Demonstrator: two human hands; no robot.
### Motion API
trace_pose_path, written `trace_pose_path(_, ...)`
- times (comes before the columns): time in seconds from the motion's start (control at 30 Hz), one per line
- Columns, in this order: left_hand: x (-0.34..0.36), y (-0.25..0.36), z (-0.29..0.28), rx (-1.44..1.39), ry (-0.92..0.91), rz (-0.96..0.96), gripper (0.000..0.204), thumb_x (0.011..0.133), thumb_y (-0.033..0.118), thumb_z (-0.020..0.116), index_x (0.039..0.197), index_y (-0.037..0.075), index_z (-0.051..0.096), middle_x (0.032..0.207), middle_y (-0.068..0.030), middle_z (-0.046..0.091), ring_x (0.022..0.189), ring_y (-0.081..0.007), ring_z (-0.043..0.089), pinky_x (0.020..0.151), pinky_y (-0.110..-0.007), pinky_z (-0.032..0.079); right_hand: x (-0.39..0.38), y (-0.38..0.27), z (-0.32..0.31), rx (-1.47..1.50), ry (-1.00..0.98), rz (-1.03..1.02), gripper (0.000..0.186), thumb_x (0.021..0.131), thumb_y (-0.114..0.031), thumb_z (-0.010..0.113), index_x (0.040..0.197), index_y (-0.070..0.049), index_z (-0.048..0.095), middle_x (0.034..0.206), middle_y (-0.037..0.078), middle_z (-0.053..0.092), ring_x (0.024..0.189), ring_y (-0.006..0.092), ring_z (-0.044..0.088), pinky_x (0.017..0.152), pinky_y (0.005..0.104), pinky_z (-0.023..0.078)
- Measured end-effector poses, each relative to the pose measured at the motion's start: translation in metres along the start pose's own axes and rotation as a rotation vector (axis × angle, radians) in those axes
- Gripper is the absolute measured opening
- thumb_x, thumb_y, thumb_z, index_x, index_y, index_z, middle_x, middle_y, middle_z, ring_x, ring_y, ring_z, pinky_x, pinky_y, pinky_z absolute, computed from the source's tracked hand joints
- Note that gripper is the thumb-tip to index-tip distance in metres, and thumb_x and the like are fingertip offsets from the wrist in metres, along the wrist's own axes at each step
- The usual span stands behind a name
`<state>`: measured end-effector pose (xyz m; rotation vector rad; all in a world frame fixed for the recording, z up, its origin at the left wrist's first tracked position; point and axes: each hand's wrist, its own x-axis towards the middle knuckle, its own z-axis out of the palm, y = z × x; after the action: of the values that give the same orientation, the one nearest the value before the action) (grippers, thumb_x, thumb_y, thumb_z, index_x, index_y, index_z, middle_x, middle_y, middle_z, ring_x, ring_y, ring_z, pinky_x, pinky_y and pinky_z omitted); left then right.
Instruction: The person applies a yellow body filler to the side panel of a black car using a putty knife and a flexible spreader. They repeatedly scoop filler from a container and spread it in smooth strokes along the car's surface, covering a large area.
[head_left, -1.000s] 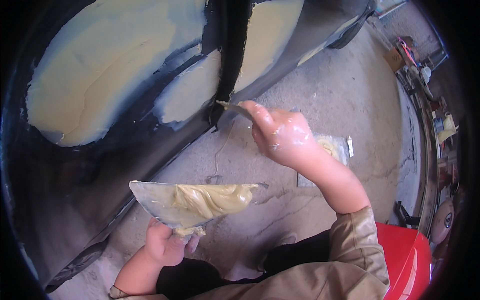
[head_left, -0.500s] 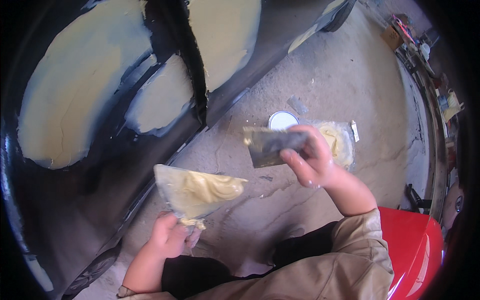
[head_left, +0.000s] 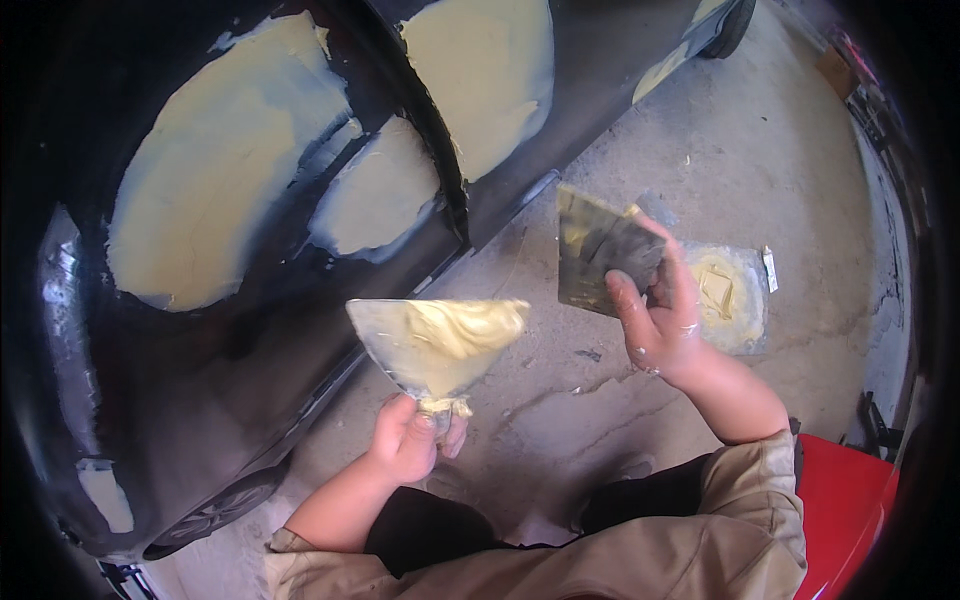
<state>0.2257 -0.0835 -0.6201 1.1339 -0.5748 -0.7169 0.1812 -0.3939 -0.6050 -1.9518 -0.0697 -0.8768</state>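
My left hand (head_left: 410, 442) is closed round the handle of a wide putty knife (head_left: 395, 345). A thick smear of pale yellow body filler (head_left: 465, 330) covers much of its blade. Raised to the right, my right hand (head_left: 665, 310) pinches a dark flat spreader (head_left: 600, 250) between thumb and fingers; yellow filler marks its edges. The two tools are apart. To the left stands a dark car (head_left: 200, 400), its side panels carrying broad patches of yellow filler (head_left: 225, 190), with another smaller patch (head_left: 380, 190) beside a dark panel gap.
On the concrete floor (head_left: 560, 400) beyond my right hand lies a sheet smeared with filler (head_left: 745, 320), with a small white tube (head_left: 769, 270) beside it. A red panel (head_left: 845, 510) stands at lower right. A cardboard box (head_left: 837, 72) is at the far right.
The view has shifted, so the car sits further right in it. My right hand has turned the spreader more upright. The left-hand putty knife has tilted slightly; the round white lid is now hidden.
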Motion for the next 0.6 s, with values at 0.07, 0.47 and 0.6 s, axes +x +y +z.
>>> trace_pose_path(0.07, 0.003, -0.004, 0.005, -0.02, 0.026, 0.097, 0.055, 0.107, 0.049, 0.047, 0.12, -0.003, 0.051, 0.083, -0.0098, 0.056, 0.062, -0.0147, 0.051, 0.055, -0.031, 0.046, 0.011, -0.011, 0.002, -0.017, 0.064, -0.143, 0.053, 0.089, 0.007, 0.067, 0.139, 0.006, 0.05, 0.113, 0.02, 0.072, 0.096, 0.0319, 0.074, 0.086, 0.0366, 0.058)
trace_pose_path(0.47, 0.003, 0.002, 0.015, -0.031, 0.348, 0.332, 0.063, 0.101, 0.063, 0.047, 0.117, 0.002, 0.047, 0.075, -0.0112, 0.056, 0.059, -0.0211, 0.055, 0.05, -0.033, 0.045, 0.058, -0.076, 0.003, -0.2, -0.169, -0.62, 0.042, 0.064, -0.01, 0.068, 0.105, -0.009, 0.073, 0.125, 0.011, 0.07, 0.087, 0.027, 0.068, 0.072, 0.0382, 0.054)
trace_pose_path(0.6, 0.002, 0.014, 0.006, -0.06, 0.477, 0.394, 0.073, 0.097, 0.072, 0.044, 0.118, 0.002, 0.047, 0.072, -0.0113, 0.053, 0.056, -0.0203, 0.05, 0.048, -0.033, 0.044, 0.091, -0.082, -0.004, -0.349, -0.41, -0.596, 0.027, 0.061, -0.005, 0.072, 0.087, -0.007, 0.068, 0.123, 0.01, 0.07, 0.069, 0.0216, 0.063, 0.062, 0.0338, 0.051)
